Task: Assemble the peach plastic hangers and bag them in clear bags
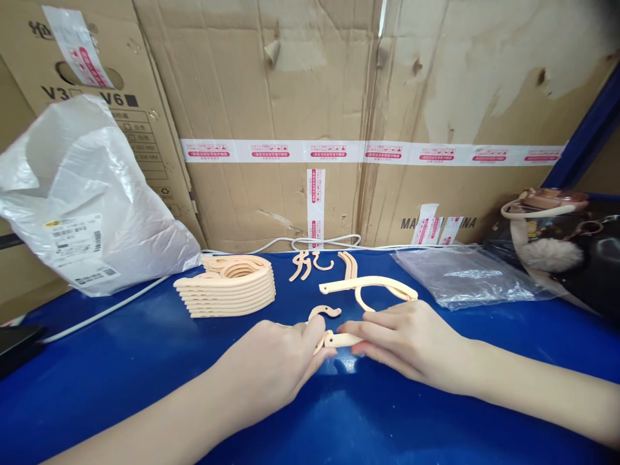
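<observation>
My left hand [276,355] is closed, thumb and fingers pinching the jointed end of a beige plastic folding hanger. A hanger arm [345,340] with a dark hole at its end spans the gap between my hands. My right hand [407,336] is closed on the other end of that arm. A curved hook [330,312] shows just above my left thumb; I cannot tell whether it is attached to the held piece. Another hanger part [365,282], long and bowed, lies behind my right hand. My fingers hide part of the joint.
On the blue table [368,420], a stack of folded hangers [232,294] stands at left. Loose hooks [301,266] and slim hanger arms [347,263] lie at the back. A white bag [92,194], clear plastic sleeve [475,274], white cable [324,243] and dark handbag [600,265] surround them, before cardboard [271,97].
</observation>
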{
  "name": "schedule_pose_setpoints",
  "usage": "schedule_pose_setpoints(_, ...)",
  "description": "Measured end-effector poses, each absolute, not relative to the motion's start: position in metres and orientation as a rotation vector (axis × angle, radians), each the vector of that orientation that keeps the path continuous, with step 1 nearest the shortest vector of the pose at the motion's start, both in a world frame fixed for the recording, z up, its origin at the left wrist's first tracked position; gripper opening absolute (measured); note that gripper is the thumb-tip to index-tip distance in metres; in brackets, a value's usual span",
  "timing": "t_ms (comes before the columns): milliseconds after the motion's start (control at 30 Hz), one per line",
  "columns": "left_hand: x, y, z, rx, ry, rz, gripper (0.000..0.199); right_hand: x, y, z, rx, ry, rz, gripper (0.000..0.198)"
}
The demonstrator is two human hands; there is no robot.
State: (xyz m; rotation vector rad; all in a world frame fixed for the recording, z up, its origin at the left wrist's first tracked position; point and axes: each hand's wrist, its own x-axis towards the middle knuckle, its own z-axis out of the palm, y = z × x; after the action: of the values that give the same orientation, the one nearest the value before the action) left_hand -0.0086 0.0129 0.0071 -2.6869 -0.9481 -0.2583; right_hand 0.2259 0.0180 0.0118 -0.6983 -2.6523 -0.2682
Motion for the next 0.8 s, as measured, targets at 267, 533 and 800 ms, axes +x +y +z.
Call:
schedule_pose_setpoints(267, -0.009, 0.012, 0.008, -2.291, -0.648, -0.343, 0.03, 0.223, 0.018, 0.018, -0.796, -2.664, 0.272, 0.031)
schedule_pose_setpoints(533, -0.013, 0.011, -0.002, -2.736, -0.896, -0.561, 0.023, 0.226, 0.019, 0.012, -0.749, -2.702, 0.166, 0.032)
schedule_pose_setpoints(800, -0.011, 0.007, 0.002, -2.81, -0.882, -0.484, 0.018, 0.226, 0.018, 0.011, -0.733, -2.731, 0.166, 0.03)
